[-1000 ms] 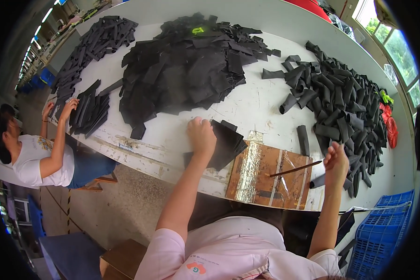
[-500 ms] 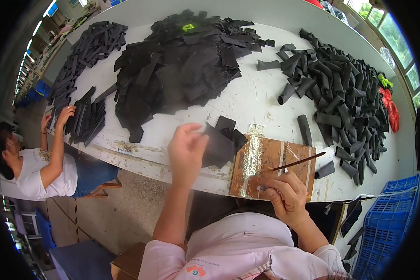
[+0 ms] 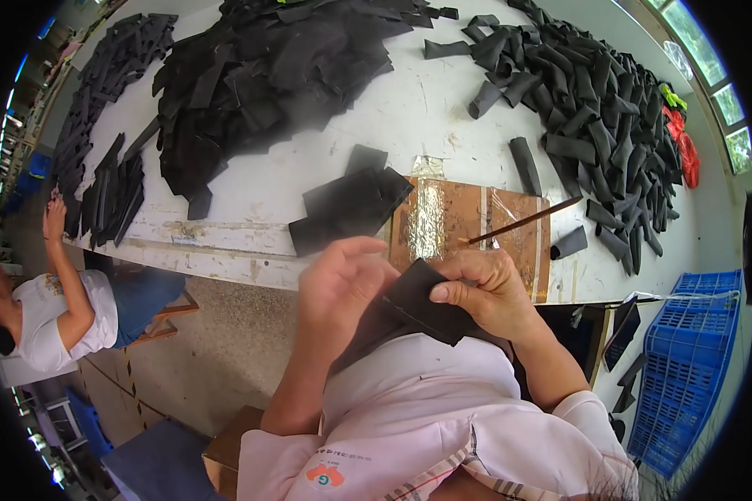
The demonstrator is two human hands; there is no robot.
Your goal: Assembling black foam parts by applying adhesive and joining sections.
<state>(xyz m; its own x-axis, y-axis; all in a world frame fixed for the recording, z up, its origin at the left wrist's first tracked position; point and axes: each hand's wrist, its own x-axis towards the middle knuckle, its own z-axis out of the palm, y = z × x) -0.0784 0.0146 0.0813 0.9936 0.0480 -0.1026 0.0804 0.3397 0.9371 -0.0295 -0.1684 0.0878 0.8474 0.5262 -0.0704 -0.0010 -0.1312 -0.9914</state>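
Observation:
My right hand (image 3: 493,292) pinches a black fabric piece (image 3: 430,305) between thumb and fingers, in front of my body and just off the table's near edge. My left hand (image 3: 347,280), slightly blurred, is at the piece's left edge with curled fingers; its fingertips are partly hidden behind the fabric. A thin pale line runs along the lower part of the piece. Beyond my hands, several flat black pieces (image 3: 342,204) overlap on the table. A brown board (image 3: 522,263) with shiny tape strips lies beside them, with a slim dark brush-like stick (image 3: 522,221) resting across it.
Flat black pieces form a large heap (image 3: 267,75) at the far middle. Rolled black tubes (image 3: 593,125) are piled at right, near a red plastic bag (image 3: 685,146). A blue crate (image 3: 681,376) stands at lower right. At left, a co-worker (image 3: 67,309) handles black strips (image 3: 113,188).
My right hand has moved from the board's near edge onto a black fabric piece. My left hand has come across from the overlapping pieces toward it. The view has shifted.

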